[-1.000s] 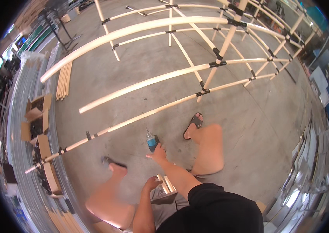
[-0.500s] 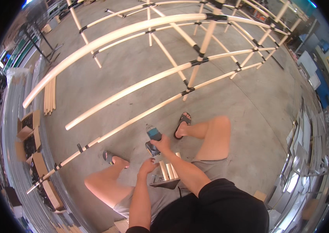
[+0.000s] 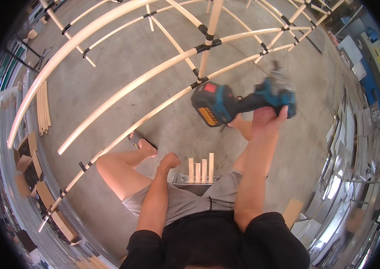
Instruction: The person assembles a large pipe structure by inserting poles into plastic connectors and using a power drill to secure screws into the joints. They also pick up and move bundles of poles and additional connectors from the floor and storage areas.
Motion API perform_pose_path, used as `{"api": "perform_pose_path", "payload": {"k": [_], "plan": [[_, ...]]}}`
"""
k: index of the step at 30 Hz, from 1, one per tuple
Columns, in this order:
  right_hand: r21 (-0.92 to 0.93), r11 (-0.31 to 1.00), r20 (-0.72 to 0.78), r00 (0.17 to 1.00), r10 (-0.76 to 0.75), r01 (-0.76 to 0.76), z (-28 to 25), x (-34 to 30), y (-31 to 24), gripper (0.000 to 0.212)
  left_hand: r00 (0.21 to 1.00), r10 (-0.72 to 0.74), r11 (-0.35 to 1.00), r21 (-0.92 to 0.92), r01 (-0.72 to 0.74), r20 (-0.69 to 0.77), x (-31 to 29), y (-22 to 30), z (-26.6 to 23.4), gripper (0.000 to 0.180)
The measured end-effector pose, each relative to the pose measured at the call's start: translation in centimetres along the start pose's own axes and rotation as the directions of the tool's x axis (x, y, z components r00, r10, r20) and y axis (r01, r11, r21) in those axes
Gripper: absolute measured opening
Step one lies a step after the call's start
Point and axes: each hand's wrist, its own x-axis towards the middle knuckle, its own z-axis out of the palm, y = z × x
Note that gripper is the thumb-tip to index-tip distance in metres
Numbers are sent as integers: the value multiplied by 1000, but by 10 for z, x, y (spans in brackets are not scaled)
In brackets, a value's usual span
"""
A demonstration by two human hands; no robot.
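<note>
Head view is showing the right hand [image 3: 268,119] wrapping around a blue and black drill [image 3: 248,103], up over the right leg. The drill's blurry nose is pointing away from the person; its long handle is running sideways, battery at left. The left hand [image 3: 170,160] is curling, well apart, near short sticks [image 3: 204,170]; whether it is holding anything, I cannot tell.

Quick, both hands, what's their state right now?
Left hand: looks curled; whether it's fully closed or holding something small cannot be told.
Right hand: closed on a teal-and-black cordless power drill.
</note>
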Motion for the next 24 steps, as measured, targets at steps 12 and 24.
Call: {"api": "perform_pose_path", "payload": {"k": [12, 24], "plan": [[-62, 910, -278, 883, 378, -409, -155, 95, 113, 21, 993, -115, 900, 422, 109, -12, 58, -8, -96, 49], [458, 574, -411, 410, 814, -679, -205, 103, 328, 31, 893, 114, 945, 326, 38, -434, 163, -3, -178, 64]]}}
